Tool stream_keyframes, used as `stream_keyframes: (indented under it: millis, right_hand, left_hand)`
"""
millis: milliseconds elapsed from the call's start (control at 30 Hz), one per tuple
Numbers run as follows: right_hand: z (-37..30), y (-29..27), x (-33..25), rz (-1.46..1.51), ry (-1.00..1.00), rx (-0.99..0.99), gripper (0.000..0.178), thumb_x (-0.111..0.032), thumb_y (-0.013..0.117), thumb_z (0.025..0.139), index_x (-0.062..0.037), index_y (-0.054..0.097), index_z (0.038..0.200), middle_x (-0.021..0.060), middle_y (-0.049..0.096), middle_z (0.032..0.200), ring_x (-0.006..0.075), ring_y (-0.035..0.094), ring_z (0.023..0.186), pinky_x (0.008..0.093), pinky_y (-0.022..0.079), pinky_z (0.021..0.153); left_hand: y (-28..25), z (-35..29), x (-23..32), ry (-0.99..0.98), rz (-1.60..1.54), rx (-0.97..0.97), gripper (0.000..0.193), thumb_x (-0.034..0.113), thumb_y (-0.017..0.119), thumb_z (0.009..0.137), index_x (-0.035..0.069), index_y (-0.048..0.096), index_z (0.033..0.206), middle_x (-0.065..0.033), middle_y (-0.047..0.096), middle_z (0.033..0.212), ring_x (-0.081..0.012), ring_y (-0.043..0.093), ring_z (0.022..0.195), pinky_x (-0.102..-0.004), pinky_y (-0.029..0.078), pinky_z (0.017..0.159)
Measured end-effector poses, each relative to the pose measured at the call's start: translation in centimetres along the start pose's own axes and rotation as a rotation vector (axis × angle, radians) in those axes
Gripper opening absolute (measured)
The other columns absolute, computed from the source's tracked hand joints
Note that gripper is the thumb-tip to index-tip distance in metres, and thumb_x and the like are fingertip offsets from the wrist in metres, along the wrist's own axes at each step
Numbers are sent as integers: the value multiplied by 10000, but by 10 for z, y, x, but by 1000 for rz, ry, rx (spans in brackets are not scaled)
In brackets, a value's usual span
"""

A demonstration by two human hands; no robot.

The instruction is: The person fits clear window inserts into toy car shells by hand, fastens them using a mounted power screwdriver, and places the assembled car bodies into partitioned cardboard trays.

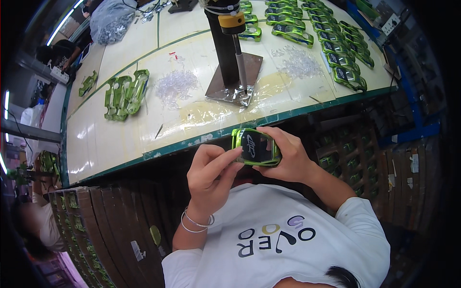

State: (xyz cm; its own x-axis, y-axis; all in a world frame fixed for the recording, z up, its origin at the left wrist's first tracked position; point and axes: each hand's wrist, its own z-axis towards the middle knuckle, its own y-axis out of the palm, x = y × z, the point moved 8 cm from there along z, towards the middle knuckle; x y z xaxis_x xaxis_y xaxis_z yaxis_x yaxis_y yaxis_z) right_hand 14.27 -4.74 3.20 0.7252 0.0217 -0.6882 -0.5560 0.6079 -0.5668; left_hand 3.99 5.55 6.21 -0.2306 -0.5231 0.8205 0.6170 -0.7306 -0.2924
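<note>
In front of my chest, just off the near table edge, is a shiny green toy car body (258,147) with a dark roof and windows bearing a light pattern. My right hand (291,156) wraps round its right end, thumb and fingers on opposite sides. My left hand (211,173) is closed in a pinch at the near left corner of the car body, index finger and thumb against it. Any small part between those fingertips is hidden. A thin bracelet (197,222) circles my left wrist.
A post-mounted tool (238,53) stands on a metal base plate (252,67). Piles of small clear pieces (176,86) (301,63) flank it. Green shells (126,95) lie left; rows of car bodies (338,53) fill the far right. Stacked brown trays (115,216) stand below. Other people are at left.
</note>
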Motion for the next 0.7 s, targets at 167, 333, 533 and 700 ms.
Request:
stream_keyframes:
  millis: [167, 333, 533, 700]
  right_hand:
    - [1, -2, 0, -39, -26, 51, 589, -134, 719, 525, -16, 466, 1043, 149, 560, 893, 295, 571, 780, 333, 467, 679]
    - [2, -9, -5, -98, -87, 140, 563, -111, 719, 501, -17, 492, 1008, 147, 566, 879, 292, 577, 777, 341, 472, 692]
    - [-3, -10, 3, -97, -34, 141, 563, -111, 719, 496, -17, 493, 1003, 142, 569, 879, 298, 575, 774, 337, 471, 692]
    - [-6, -12, 9, -97, 53, 139, 595, -93, 741, 480, -17, 491, 1014, 142, 568, 886, 296, 575, 784, 322, 470, 681]
  left_hand:
    - [-1, 2, 0, 1, 45, -17, 318, -70, 659, 607, 5, 620, 913, -34, 458, 709, -88, 417, 593, -175, 328, 492]
    - [0, -1, 1, 71, 142, -20, 343, -63, 666, 600, 29, 618, 927, -51, 455, 658, -124, 441, 544, -214, 361, 457]
    - [17, -8, 13, 382, 491, -72, 396, 19, 625, 651, -8, 548, 1038, -52, 467, 673, -198, 453, 559, -289, 375, 496]
    - [31, -11, 1, 375, 602, -129, 410, 74, 614, 679, -19, 522, 1068, -62, 484, 733, -207, 463, 636, -306, 386, 565]
